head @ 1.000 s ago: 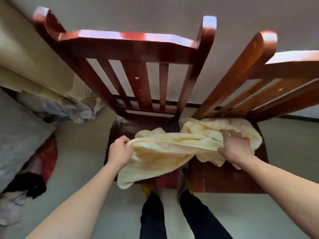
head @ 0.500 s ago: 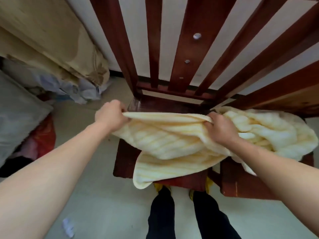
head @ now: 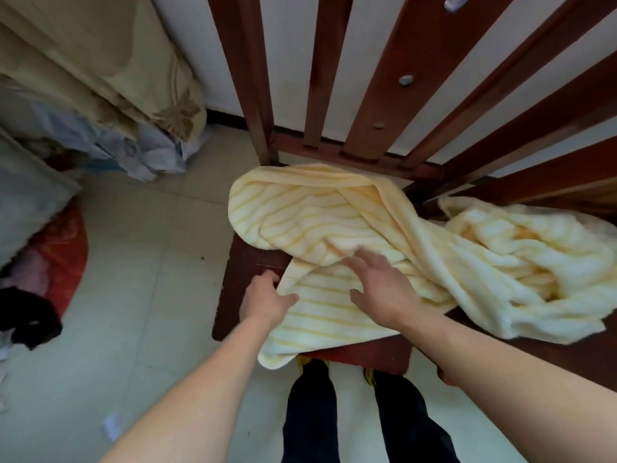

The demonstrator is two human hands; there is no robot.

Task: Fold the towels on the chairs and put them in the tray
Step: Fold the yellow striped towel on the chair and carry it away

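The left hand (head: 267,300) pinches the near left edge of the yellow striped towel (head: 310,222), thumb on top and fingers curled under. The right hand (head: 380,292) lies on the cloth with fingers spread, holding nothing. The towel sprawls half doubled over on the dark red chair (head: 238,262), its bunched end spilling onto the second chair (head: 534,359).
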